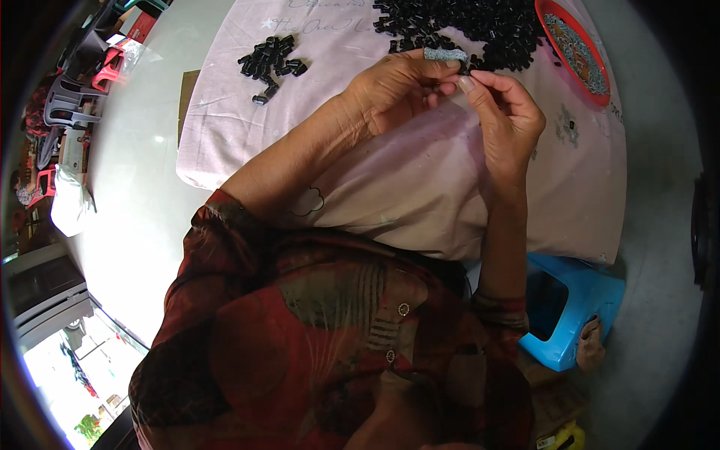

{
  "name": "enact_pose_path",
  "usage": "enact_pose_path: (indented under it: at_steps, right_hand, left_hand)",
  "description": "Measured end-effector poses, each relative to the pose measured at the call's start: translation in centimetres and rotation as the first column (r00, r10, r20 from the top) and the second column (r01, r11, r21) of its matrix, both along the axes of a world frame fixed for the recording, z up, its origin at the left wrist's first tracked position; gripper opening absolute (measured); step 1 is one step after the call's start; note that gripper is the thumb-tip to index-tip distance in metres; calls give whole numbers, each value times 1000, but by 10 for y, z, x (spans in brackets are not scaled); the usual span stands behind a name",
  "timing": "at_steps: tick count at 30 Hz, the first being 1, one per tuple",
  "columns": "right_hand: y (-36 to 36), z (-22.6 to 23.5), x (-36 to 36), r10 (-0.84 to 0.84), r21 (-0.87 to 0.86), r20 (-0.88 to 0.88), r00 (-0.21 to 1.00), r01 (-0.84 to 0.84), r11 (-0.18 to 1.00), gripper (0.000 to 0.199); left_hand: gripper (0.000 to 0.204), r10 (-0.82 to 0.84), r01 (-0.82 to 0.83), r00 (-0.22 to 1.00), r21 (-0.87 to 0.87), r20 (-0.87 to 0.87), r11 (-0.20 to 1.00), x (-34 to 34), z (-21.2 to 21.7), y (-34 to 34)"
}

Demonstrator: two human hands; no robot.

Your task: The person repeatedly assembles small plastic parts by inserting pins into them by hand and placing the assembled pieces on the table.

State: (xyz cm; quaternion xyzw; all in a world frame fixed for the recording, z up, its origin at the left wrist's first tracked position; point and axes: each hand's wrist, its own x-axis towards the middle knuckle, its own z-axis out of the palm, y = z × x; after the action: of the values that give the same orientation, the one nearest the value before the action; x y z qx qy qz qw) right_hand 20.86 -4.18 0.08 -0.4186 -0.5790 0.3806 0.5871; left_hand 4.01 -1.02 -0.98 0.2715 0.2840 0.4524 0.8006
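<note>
Over the table, my left hand (397, 86) and my right hand (506, 112) meet fingertip to fingertip. A grey speckled wrap (445, 55) covers my left index finger. Between that finger and the thumb is a small black part, mostly hidden by the fingertips. My right thumb and index finger are pinched together against it; whatever they hold is too small to make out. Just beyond my hands spreads a large heap of small black parts (480, 30). A smaller group of the same black parts (270, 58) lies to the left.
At the far right is a red tray (598, 98) with many small metal pieces. A pale pink cloth (360, 187) covers the table. One black piece (571, 124) lies near the tray. A blue plastic stool (577, 300) stands low at the right; grey chairs (71, 101) are far left.
</note>
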Motion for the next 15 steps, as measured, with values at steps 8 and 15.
enact_pose_path:
  at_steps: [8,15]
  right_hand:
    - [8,9,-9,131,-168,-40,991,-136,976,25]
    - [28,28,-17,-60,349,787,614,-363,864,43]
  left_hand:
    - [10,69,-64,995,77,-69,995,-17,5,-4]
    - [28,104,-29,912,191,-396,981,-48,12,-9]
